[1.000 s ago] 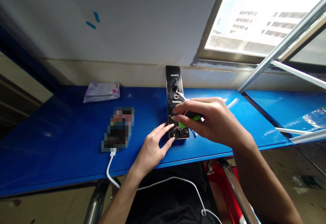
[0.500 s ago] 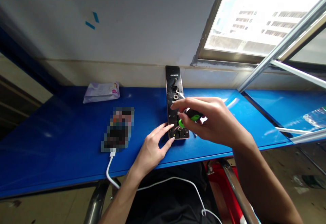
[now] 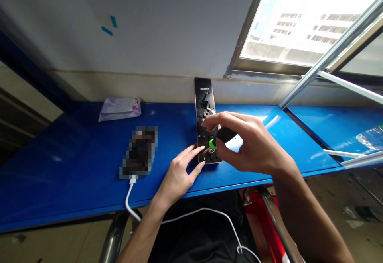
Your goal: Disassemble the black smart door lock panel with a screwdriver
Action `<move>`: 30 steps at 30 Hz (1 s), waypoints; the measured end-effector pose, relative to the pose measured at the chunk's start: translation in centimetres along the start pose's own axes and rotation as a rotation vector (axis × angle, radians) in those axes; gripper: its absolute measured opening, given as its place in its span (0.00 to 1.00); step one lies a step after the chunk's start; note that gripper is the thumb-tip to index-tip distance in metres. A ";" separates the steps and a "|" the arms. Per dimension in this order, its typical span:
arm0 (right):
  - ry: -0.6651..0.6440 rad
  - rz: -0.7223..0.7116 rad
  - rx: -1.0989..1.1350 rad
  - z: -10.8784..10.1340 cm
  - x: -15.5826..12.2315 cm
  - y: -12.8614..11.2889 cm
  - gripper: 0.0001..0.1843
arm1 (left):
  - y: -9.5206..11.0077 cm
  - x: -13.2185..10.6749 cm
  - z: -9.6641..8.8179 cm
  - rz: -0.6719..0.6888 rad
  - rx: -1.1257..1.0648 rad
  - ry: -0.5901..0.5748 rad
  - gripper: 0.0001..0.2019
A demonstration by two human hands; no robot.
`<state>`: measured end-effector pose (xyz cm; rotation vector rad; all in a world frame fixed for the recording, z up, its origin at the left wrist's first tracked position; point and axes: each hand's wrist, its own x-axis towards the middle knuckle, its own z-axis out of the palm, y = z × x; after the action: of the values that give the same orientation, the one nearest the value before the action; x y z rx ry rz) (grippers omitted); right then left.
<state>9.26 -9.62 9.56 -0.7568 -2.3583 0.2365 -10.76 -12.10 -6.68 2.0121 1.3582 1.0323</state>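
A long black door lock panel (image 3: 202,132) with a copper-coloured edge lies back side up, its far end near the wall. My left hand (image 3: 178,171) is at its near left corner, thumb and index finger spread with the tips touching the panel. My right hand (image 3: 249,143) is closed around a screwdriver (image 3: 225,135) with a black and green handle. Its shaft slants down and left to the panel's near end, between my left fingertips; whether the tip sits in a screw is too small to tell. A small brass-coloured spot shows by my left thumb.
Left on the blue table (image 3: 74,163) lies a blurred-out phone (image 3: 139,151) with a white charging cable (image 3: 129,199) running over my lap. A purple-white soft packet (image 3: 120,108) lies by the wall. Metal frame bars (image 3: 323,63) and a clear plastic item (image 3: 371,137) are on the right.
The screwdriver handle has turned in my right hand, and its green side patch no longer shows. My right fingers have shifted slightly around it. My left hand and the panel stay put.
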 end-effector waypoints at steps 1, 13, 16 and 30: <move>-0.004 0.004 -0.010 0.0 0.0 -0.1 0.22 | 0.0 0.0 0.0 -0.001 0.001 -0.002 0.22; 0.030 0.016 0.000 0.3 -0.3 0.2 0.26 | 0.2 -0.2 -0.1 0.014 -0.012 0.018 0.17; 0.082 -0.005 0.002 0.3 -0.4 0.0 0.25 | 0.3 -0.1 -0.2 0.028 -0.039 0.051 0.14; 0.165 -0.018 0.005 -0.2 -0.7 -0.2 0.22 | 0.5 -0.1 -0.4 0.053 -0.095 0.212 0.05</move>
<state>9.73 -10.21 9.37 -0.7247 -2.2072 0.1657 -10.81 -12.37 -6.10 1.9219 1.3387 1.3405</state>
